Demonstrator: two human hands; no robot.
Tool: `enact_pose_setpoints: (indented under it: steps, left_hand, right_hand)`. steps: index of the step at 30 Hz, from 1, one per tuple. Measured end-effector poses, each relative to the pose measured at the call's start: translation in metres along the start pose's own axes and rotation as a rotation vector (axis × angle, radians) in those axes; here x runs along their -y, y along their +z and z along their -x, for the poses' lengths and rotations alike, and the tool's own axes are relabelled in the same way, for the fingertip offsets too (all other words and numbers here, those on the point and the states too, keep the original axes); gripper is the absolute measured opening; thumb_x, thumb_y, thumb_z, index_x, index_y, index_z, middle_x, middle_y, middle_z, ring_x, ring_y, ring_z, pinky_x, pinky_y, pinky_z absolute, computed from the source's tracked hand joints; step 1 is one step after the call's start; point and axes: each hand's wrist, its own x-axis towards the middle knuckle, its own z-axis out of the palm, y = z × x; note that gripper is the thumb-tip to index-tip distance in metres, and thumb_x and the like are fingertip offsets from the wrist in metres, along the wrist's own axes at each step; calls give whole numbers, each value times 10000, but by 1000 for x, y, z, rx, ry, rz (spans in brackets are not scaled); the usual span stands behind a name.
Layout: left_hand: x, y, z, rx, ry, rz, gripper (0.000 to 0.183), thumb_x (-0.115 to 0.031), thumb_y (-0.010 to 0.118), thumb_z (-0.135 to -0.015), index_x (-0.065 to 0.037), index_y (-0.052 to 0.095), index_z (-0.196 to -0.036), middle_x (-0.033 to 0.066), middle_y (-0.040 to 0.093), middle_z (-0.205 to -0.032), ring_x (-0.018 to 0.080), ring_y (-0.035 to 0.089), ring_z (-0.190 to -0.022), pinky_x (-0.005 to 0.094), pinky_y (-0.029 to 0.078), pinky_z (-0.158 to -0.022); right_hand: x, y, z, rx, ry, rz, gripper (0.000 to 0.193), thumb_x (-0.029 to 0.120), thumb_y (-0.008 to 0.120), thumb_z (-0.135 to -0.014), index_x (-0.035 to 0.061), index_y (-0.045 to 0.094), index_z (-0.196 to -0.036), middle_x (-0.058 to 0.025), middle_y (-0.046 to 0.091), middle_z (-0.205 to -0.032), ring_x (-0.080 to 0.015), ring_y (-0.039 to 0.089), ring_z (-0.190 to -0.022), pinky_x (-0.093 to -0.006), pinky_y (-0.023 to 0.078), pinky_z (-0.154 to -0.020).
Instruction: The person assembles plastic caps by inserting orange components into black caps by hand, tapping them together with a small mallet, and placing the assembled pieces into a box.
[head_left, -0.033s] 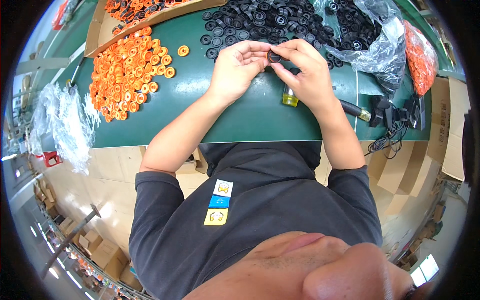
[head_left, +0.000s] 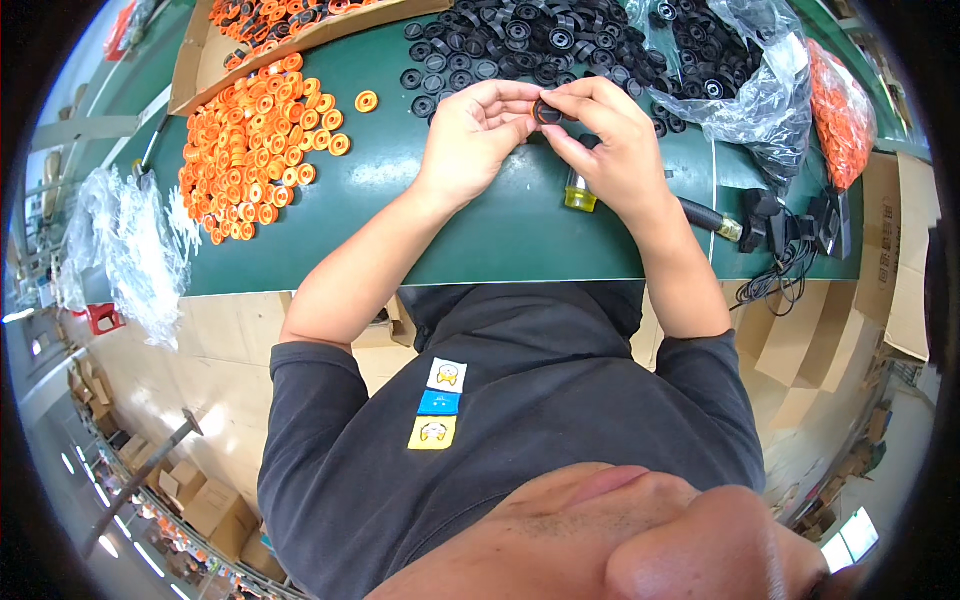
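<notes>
A small round black cap-like part with an orange edge (head_left: 547, 113) is held above the green table, between the fingertips of both hands. My left hand (head_left: 472, 142) pinches it from the left, thumb and index finger closed. From the right, my right hand (head_left: 618, 138) grips it with thumb and fingers, partly covering it. Under the right hand lies a tool with a clear yellow end (head_left: 580, 196), its middle hidden by the wrist. Loose orange wheel-shaped parts (head_left: 250, 150) are heaped to the left. Beyond my hands spreads a pile of black round parts (head_left: 520, 40).
A cardboard tray (head_left: 190, 75) of orange and black parts stands far left. Clear plastic bags (head_left: 125, 245) hang at the left edge. At right are an opened plastic bag (head_left: 770, 130), a bag of orange parts (head_left: 838, 125), a black hose (head_left: 700, 215), cables (head_left: 785, 265) and cardboard boxes (head_left: 910, 260).
</notes>
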Motion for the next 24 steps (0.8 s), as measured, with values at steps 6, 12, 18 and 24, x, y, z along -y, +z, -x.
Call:
enact_pose_setpoints:
  steps: [6, 12, 18, 24]
  left_hand:
    - [-3, 1, 1, -12, 10, -18, 319, 2, 675, -914, 24, 614, -1226, 71, 703, -1079, 102, 660, -951, 224, 527, -835]
    - [-3, -2, 0, -8, -31, 49, 320, 8, 674, -907, 24, 618, -1222, 73, 705, -1084, 105, 660, -944, 225, 523, -823]
    - [-2, -3, -3, -4, -4, -5, 320, 19, 670, -896, 32, 619, -1211, 45, 673, -1054, 110, 649, -953, 239, 528, -847]
    - [-8, 0, 1, -26, -13, -21, 306, 10, 657, -904, 33, 620, -1208, 66, 694, -1071, 105, 644, -936, 240, 508, -799]
  right_hand:
    - [0, 1, 1, -11, 2, -9, 305, 50, 789, -775, 28, 727, -1072, -106, 674, -1011, -260, 682, -912, -332, 563, -789]
    - [1, 3, 1, -25, -25, 8, 301, 59, 781, -783, 28, 722, -1076, -106, 671, -1005, -258, 680, -902, -332, 563, -776]
    - [-2, 6, 3, -62, -65, 49, 313, 111, 774, -788, 44, 711, -1086, -97, 668, -1034, -271, 677, -925, -351, 563, -791]
    - [-4, 9, 3, -71, -58, 21, 306, 113, 779, -782, 65, 712, -1077, -88, 662, -1010, -275, 678, -905, -358, 566, -768]
